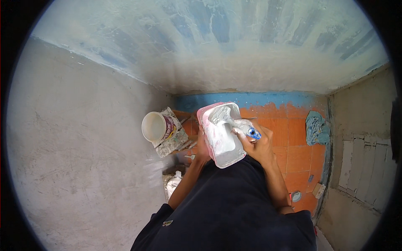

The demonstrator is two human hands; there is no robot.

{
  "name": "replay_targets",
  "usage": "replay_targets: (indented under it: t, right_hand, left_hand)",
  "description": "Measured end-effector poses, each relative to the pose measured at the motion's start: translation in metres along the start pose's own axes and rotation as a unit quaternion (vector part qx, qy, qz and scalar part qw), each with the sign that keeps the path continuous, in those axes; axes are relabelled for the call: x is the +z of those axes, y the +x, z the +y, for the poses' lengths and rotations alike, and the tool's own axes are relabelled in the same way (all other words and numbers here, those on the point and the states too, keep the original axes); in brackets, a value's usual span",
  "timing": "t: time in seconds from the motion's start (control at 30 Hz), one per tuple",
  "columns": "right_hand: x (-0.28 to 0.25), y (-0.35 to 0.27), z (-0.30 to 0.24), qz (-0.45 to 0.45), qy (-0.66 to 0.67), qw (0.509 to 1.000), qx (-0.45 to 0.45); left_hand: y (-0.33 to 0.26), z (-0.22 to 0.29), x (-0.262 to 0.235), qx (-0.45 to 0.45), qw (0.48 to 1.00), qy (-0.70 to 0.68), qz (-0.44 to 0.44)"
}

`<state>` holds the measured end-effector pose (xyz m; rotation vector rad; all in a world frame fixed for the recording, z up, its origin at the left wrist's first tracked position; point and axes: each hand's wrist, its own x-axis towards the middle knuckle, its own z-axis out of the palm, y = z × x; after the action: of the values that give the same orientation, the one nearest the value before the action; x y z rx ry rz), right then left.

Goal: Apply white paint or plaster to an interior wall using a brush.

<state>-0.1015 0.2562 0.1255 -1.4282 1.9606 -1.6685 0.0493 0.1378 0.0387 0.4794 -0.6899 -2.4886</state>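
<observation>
A pink rectangular tub (209,113), smeared inside with white putty, sits tilted in front of my chest. My left hand (203,151) holds it from underneath at its left side, mostly hidden behind the tub. My right hand (257,144) grips a putty knife with a blue-and-white handle (250,131). Its blade reaches into the tub and is coated in white paste. Both forearms rise from my dark shirt at the lower edge.
A white bucket (154,126) stands on paint-spattered paper (173,142) on the orange tiled floor (297,157). A blue rag (316,129) lies by the right wall. Small items (296,196) lie near my right elbow. A plastered grey wall (75,146) fills the left, a patchy blue-white wall (217,46) ahead.
</observation>
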Motion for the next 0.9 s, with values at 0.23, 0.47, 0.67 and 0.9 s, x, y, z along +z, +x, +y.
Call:
replay_targets:
  t: [0.23, 0.47, 0.67, 0.9]
  right_hand:
    - [0.009, -0.017, 0.003, 0.020, -0.042, 0.999, -0.012]
    - [0.010, -0.023, -0.008, 0.026, -0.043, 0.999, -0.001]
    - [0.005, -0.022, -0.010, 0.063, 0.004, 0.998, -0.013]
    - [0.006, -0.012, -0.003, 0.051, -0.042, 0.995, -0.071]
  left_hand:
    - [-0.006, -0.003, -0.010, 0.002, 1.000, -0.003, 0.015]
    - [-0.003, 0.002, -0.003, 0.034, 0.999, 0.021, 0.005]
    - [0.000, -0.003, -0.004, 0.000, 1.000, 0.001, 0.001]
    - [0.000, -0.012, -0.002, 0.006, 1.000, -0.020, -0.001]
